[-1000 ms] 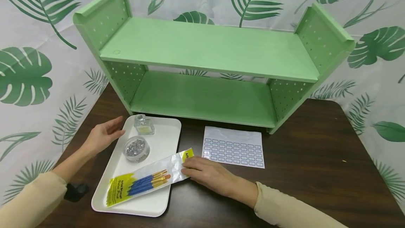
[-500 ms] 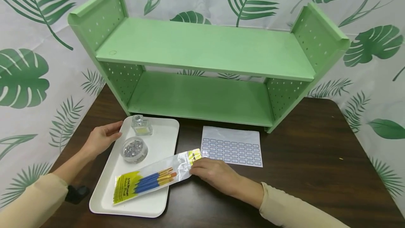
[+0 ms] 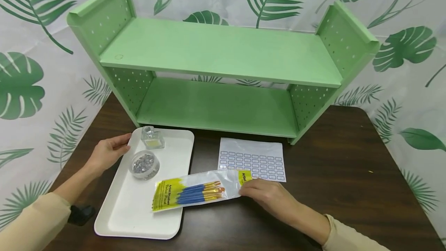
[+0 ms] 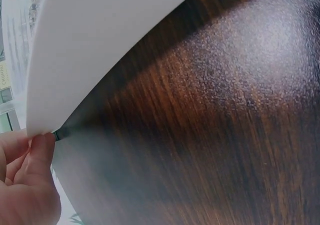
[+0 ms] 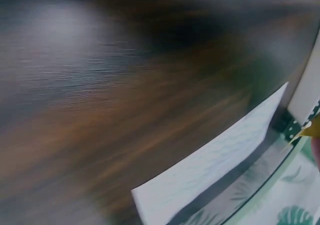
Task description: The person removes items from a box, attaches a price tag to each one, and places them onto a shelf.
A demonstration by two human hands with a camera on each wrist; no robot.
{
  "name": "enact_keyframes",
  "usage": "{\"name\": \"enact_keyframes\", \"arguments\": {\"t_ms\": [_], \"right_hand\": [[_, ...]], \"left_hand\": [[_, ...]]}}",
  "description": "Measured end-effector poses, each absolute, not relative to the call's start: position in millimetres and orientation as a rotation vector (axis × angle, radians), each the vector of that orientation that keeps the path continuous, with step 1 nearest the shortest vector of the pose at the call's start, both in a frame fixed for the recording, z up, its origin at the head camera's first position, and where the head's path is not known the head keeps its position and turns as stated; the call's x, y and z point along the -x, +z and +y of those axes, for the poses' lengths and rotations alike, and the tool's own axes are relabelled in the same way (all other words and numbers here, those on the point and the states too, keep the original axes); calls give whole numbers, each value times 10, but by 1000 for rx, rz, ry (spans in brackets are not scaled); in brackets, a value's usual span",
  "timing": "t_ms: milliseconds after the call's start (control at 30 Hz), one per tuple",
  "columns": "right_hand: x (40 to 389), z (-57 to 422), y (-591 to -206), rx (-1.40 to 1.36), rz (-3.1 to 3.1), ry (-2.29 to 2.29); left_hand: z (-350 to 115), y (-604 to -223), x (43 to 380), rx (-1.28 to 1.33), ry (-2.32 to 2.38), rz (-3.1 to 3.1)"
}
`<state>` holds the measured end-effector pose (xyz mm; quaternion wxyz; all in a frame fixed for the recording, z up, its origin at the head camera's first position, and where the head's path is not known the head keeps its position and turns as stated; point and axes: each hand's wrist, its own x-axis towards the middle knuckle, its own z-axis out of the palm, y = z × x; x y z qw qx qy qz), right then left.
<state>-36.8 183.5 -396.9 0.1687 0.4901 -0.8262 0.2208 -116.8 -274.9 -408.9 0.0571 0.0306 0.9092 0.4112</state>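
My right hand [image 3: 273, 197] pinches the yellow end of a clear pack of paintbrushes [image 3: 199, 193] in the head view. Blue handles and golden ferrules show through its plastic. The pack lies across the right side of a white tray [image 3: 130, 212], its gripped end beyond the rim. At the tray's far left edge, my left hand [image 3: 107, 153] holds the rim; the left wrist view has its fingertips [image 4: 42, 140] pinching the tray wall [image 4: 95, 40]. On the tray stand a round clear tub of silvery bits [image 3: 144, 165] and a small square glass bottle [image 3: 152, 138].
A green two-tier shelf [image 3: 223, 51] stands at the back of the dark wooden table [image 3: 324, 173]. In front of it lies a white sheet of blue-edged labels [image 3: 251, 147], close behind the brush pack. A black object [image 3: 81, 214] sits by my left sleeve.
My right hand has moved right, drawing the paintbrush pack partly off the tray. The left hand has come in against the tray's rim. Tub and bottle have stayed in place on the tray.
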Motion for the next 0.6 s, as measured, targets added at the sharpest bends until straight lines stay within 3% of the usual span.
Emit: {"name": "enact_keyframes", "arguments": {"t_ms": [600], "right_hand": [[67, 2609, -4203, -1273, -2396, 503]], "left_hand": [[-2764, -4087, 1177, -106, 1228, 2759]]}}
